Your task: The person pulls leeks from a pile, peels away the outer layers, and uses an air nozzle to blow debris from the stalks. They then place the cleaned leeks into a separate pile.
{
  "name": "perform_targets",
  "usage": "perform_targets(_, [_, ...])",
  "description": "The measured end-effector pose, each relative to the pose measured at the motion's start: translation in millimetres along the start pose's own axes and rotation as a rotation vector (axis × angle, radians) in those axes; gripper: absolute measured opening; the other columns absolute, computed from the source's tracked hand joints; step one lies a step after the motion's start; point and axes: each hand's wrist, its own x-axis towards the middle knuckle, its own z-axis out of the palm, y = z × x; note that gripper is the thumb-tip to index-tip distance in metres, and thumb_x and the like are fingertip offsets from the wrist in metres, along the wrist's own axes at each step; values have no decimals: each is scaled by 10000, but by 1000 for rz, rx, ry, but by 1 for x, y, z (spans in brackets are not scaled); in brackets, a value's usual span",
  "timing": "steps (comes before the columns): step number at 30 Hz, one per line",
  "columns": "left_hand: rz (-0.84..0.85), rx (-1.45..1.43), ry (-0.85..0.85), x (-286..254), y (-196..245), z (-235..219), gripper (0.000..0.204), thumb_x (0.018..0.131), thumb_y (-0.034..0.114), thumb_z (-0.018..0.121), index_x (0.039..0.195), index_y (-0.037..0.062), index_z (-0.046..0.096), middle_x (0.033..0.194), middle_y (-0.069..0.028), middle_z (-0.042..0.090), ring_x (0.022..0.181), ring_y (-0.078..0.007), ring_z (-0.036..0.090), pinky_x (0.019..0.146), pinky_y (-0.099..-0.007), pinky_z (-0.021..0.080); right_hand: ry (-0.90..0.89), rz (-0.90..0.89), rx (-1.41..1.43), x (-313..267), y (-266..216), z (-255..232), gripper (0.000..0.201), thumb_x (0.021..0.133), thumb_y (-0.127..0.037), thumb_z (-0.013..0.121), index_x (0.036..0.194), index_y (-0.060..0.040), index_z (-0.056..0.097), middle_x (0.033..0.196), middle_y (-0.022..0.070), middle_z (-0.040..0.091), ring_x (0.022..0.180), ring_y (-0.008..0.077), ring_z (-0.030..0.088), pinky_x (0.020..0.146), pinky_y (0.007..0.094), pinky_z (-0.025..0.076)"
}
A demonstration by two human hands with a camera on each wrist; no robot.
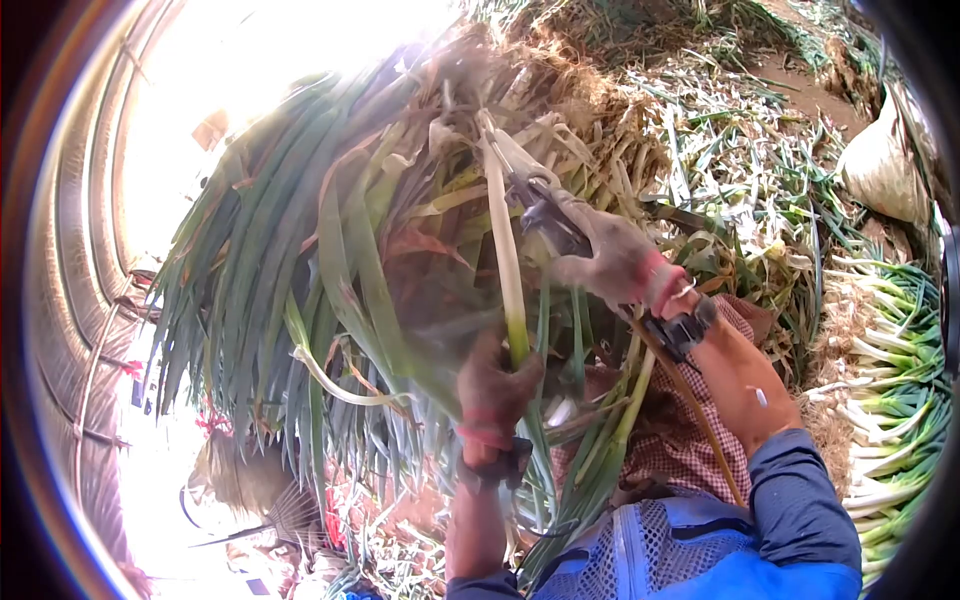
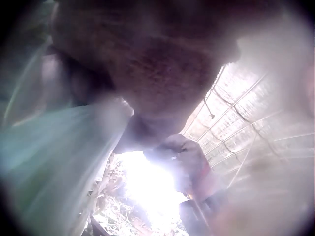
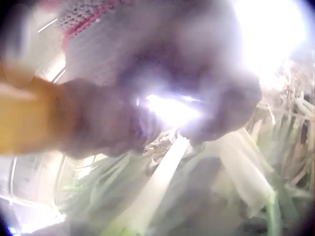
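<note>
Gloves cover both hands. The left hand (image 1: 497, 385), in a worn brownish work glove, is curled round the pale green-white stalk of a long green onion (image 1: 505, 255), holding it upright at about the 6 o'clock end so that the white shank rises toward 12 o'clock, within reach of the right hand (image 1: 615, 262). That hand, in a grey glove with a pink cuff, closes on a dark-handled metal tool (image 1: 530, 185) (probably shears or an air nozzle, though blur hides which), its tip against the stalk's upper end. A thin amber hose (image 1: 690, 400) trails from it toward 5 o'clock.

The stalk is straight and slender, whitish above, greener near the fist, with loose papery skin. Behind it, at 9 to 11 o'clock, hangs a big bundle of dark green onion leaves (image 1: 290, 260); trimmed white onions (image 1: 895, 370) lie stacked at 3 o'clock.
</note>
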Motion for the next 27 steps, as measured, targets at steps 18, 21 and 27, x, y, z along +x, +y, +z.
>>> perform_targets(18, [-175, -301, -271, -38, -37, 11, 343, 946, 83, 755, 1271, -28, 744, 1010, -46, 763, 858, -108, 671, 767, -306, 566, -78, 193, 4, -95, 9, -11, 1014, 856, -282, 814, 1691, 56, 350, 1419, 307, 674, 1309, 413, 689, 1127, 434, 524])
perform_targets(21, [-163, -283, -291, -42, -37, 16, 333, 953, 101, 758, 1265, -15, 754, 1004, -42, 763, 842, -108, 666, 754, -309, 566, -62, 203, -35, -110, 14, -8, 977, 853, -264, 815, 1666, 73, 390, 1444, 297, 666, 1347, 418, 671, 1151, 441, 509])
perform_targets(27, [-28, 76, -306, -54, -60, 55, 325, 933, 187, 808, 1217, 34, 773, 951, -67, 769, 812, -111, 684, 727, -330, 580, 10, -10, -2, -126, 40, -4, 967, 868, -315, 821, 1670, 35, 409, 1393, 309, 680, 1286, 438, 687, 1121, 462, 523])
